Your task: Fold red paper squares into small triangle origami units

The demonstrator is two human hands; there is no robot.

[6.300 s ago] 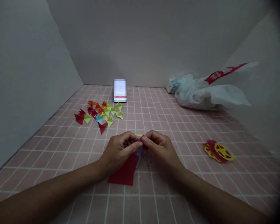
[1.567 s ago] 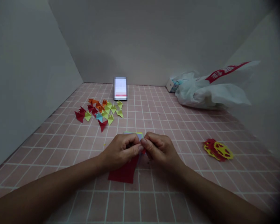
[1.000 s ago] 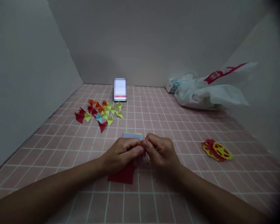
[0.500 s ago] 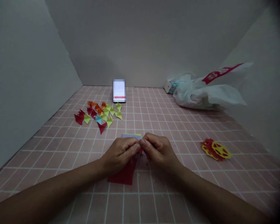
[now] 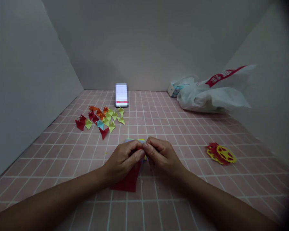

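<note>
My left hand (image 5: 125, 158) and my right hand (image 5: 165, 157) meet at the fingertips low in the middle of the view. Both are closed in a pinch on a small piece of red paper (image 5: 139, 148), nearly all hidden by the fingers; its shape cannot be made out. Under my left hand lies a flat red sheet of paper (image 5: 126, 184). Just beyond the hands shows the edge of a stack of coloured paper (image 5: 129, 140), lilac with green and yellow edges, mostly covered by my hands.
Several folded paper birds (image 5: 106, 122) in red, orange, yellow and blue lie at the left. Behind them a lit phone (image 5: 121, 95) stands upright. A white plastic bag (image 5: 207, 99) and a box (image 5: 172, 89) sit at the back right. Red and yellow cut-outs (image 5: 221, 154) lie right.
Both hands stay pinched together, with the fingers slightly shifted. The red bit seen below the fingertips earlier is now hidden there. The whole view has moved slightly.
</note>
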